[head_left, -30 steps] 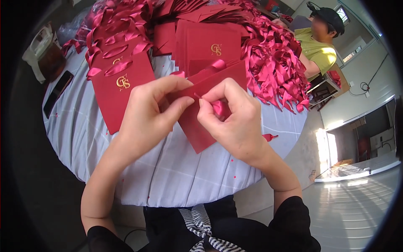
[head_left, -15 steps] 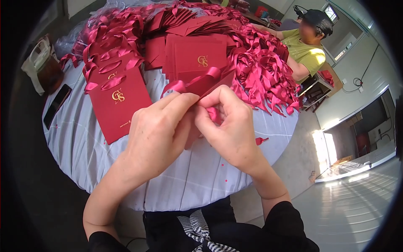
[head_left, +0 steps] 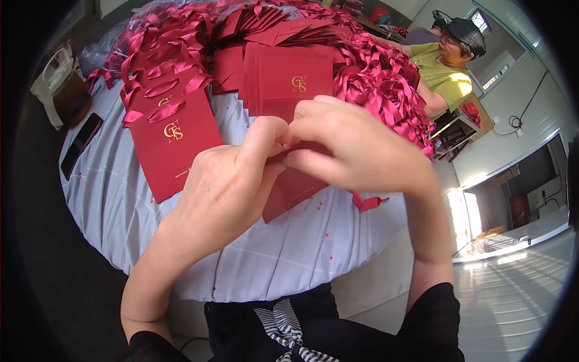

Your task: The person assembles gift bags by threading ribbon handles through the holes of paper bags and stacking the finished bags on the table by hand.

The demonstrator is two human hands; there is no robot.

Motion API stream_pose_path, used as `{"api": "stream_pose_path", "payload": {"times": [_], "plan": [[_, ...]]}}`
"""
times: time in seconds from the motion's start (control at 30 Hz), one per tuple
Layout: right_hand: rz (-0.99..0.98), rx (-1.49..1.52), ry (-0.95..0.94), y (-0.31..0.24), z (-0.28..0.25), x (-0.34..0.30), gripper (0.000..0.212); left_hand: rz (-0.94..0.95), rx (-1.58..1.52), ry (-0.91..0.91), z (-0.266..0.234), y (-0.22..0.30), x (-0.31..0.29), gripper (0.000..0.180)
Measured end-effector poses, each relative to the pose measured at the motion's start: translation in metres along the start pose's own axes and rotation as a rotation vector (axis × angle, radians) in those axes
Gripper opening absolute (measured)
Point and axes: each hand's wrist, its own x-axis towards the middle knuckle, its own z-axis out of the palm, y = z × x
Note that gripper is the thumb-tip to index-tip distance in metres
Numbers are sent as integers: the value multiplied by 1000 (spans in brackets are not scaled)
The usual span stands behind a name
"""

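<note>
At far left, a clear, handled container [head_left: 71,96] with brown contents stands near the phone [head_left: 81,145], a flat black slab lying on the cloth [head_left: 259,265]. The cloth is pale grey-blue and gathered in radiating pleats. Next, a row of cards [head_left: 175,142]: stiff, smooth, dark red, rectangular, gold-marked, with looped satin ribbon at the tops. The left hand [head_left: 232,184] has its thumb and bent fingers closed on the bag [head_left: 292,190]. The bag is held above the cloth at centre, tilted, its upper edge largely covered by fingers; visible face smooth, matt deep red, flat, straight-edged, with a small pale mark low down. The right hand [head_left: 350,142] is pinched at that edge; what its fingertips grip cannot be told. Beyond stands a stack [head_left: 289,69] of similar red pieces. At right, glossy ribbons [head_left: 386,90] lie heaped in curls.
</note>
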Motion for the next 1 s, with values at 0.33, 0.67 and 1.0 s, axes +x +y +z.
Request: {"api": "stream_pose_path", "payload": {"times": [0.33, 0.67, 1.0], "plan": [[315, 302, -410, 3, -28, 19, 27, 12, -36, -7, -2, 3, -1, 37], [389, 657, -101, 11, -3, 2, 20, 51, 14, -53, -3, 5, -1, 35], [320, 648, 98, 23, -15, 21, 21, 104, 28, 0, 12, 13, 0, 28]]}}
